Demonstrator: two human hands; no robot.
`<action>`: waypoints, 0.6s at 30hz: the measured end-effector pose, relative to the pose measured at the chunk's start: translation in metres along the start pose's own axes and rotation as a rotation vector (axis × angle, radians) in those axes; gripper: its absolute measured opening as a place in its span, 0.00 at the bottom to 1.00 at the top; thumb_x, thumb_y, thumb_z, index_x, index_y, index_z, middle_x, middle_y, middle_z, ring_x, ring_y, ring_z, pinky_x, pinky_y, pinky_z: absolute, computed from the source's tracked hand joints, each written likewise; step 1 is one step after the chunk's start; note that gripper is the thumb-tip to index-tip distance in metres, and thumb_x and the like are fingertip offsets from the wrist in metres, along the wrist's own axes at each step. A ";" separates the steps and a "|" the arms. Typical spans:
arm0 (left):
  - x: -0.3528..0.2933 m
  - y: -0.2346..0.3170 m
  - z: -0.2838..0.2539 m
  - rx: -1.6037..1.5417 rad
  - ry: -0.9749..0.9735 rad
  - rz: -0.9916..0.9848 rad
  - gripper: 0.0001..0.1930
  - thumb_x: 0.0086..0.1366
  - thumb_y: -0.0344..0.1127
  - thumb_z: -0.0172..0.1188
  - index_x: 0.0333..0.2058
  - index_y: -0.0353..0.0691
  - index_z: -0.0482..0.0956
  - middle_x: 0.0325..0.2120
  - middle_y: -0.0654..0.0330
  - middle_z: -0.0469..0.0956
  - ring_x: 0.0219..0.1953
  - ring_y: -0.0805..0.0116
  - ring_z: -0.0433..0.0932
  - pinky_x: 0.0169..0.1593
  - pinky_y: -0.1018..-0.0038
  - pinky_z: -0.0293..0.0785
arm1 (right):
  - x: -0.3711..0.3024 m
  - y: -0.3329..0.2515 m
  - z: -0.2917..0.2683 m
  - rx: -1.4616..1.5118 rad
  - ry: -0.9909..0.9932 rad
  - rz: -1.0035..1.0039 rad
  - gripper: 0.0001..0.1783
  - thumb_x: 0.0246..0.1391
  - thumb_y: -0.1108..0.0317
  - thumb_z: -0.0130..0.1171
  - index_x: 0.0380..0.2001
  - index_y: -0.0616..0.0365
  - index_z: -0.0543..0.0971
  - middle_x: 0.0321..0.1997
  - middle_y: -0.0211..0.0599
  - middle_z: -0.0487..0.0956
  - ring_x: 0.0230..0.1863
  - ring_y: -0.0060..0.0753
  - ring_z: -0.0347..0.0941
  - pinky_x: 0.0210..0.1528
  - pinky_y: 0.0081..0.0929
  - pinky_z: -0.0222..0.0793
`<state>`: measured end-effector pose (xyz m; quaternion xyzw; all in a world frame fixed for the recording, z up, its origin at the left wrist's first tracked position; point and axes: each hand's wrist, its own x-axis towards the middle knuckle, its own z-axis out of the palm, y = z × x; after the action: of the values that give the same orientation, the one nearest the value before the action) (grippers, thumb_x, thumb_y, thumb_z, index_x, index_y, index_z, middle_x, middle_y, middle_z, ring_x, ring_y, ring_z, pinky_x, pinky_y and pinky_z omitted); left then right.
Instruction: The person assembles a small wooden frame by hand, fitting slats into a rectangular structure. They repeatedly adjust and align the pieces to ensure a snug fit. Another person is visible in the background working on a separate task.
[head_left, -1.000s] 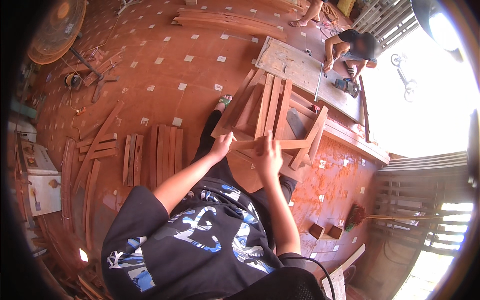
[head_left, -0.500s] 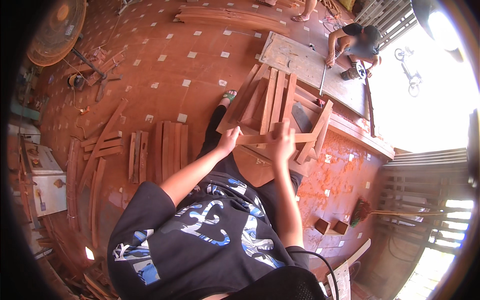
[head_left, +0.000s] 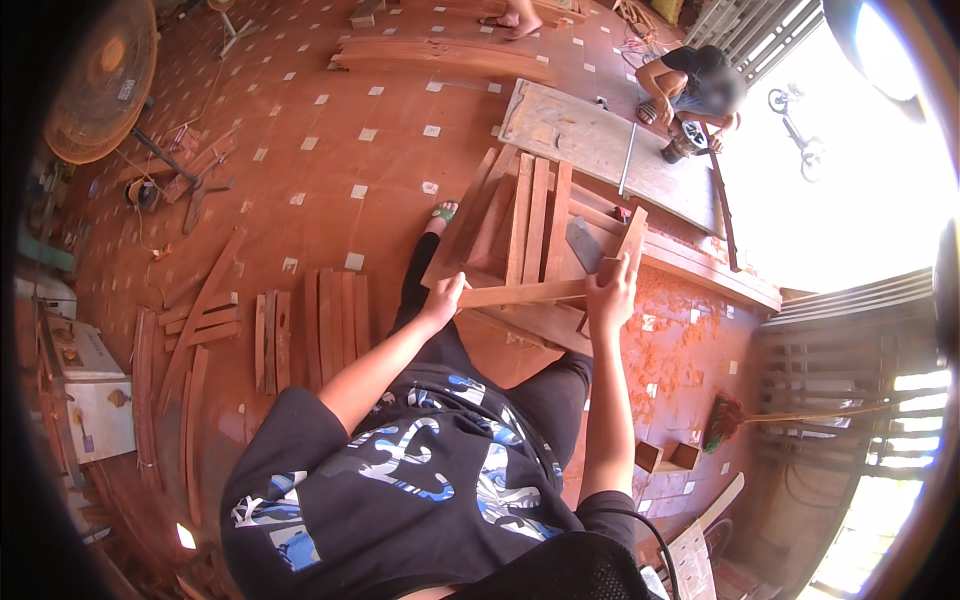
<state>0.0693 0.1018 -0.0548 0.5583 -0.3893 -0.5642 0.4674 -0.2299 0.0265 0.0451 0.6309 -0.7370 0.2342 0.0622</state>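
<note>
A long, narrow strip of reddish wood (head_left: 522, 294) lies across in front of me. My left hand (head_left: 445, 302) is closed round its left end. At the right end, the fingers of my right hand (head_left: 612, 293) are closed over the strip; a small brown piece shows at those fingers, but I cannot make out what it is. Just beyond, several wooden slats (head_left: 536, 220) lean over a low wooden stand (head_left: 540, 322). A grey flat piece (head_left: 583, 243) rests beside them, and another short board (head_left: 631, 236) slants up past my right hand.
Ahead to the right, another person (head_left: 700, 85) crouches by a wide board (head_left: 580, 130) with a power tool (head_left: 686, 140). Cut slats (head_left: 337, 318) lie in rows at left, near a standing fan (head_left: 105, 85). Shavings (head_left: 660, 350) and a broom (head_left: 722, 420) are at right.
My right hand has slid right along the strip to its right end. The left hand still grips the left end. The view has shifted a little, and a person walking at the back has moved left.
</note>
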 end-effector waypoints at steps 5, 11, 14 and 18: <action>0.001 0.004 0.007 -0.067 0.045 -0.021 0.27 0.78 0.52 0.41 0.29 0.38 0.78 0.18 0.64 0.71 0.19 0.76 0.68 0.23 0.76 0.63 | -0.004 -0.009 0.011 -0.107 0.047 0.075 0.45 0.44 0.58 0.70 0.66 0.56 0.67 0.50 0.47 0.75 0.47 0.48 0.79 0.42 0.39 0.80; 0.005 -0.008 0.004 0.022 0.114 0.072 0.27 0.78 0.53 0.40 0.31 0.38 0.79 0.23 0.62 0.77 0.29 0.73 0.75 0.36 0.75 0.69 | -0.092 -0.125 0.022 0.158 0.013 -0.438 0.41 0.42 0.62 0.64 0.64 0.56 0.70 0.43 0.48 0.75 0.39 0.44 0.78 0.30 0.35 0.81; 0.002 -0.006 0.007 -0.240 0.108 -0.053 0.28 0.78 0.54 0.40 0.29 0.38 0.78 0.22 0.66 0.75 0.26 0.74 0.73 0.33 0.73 0.67 | -0.114 -0.158 0.008 0.311 -0.109 -0.472 0.39 0.44 0.62 0.65 0.63 0.57 0.71 0.40 0.43 0.74 0.40 0.43 0.77 0.30 0.36 0.80; 0.001 -0.004 -0.006 -0.168 -0.034 -0.075 0.28 0.78 0.54 0.41 0.29 0.37 0.79 0.17 0.67 0.71 0.21 0.75 0.71 0.27 0.72 0.65 | -0.099 -0.140 -0.004 0.414 -0.226 -0.430 0.40 0.43 0.61 0.67 0.63 0.58 0.71 0.40 0.42 0.73 0.41 0.45 0.78 0.32 0.38 0.80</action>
<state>0.0751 0.1021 -0.0591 0.5217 -0.3272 -0.6215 0.4843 -0.0769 0.1040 0.0476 0.7936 -0.5256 0.2892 -0.1015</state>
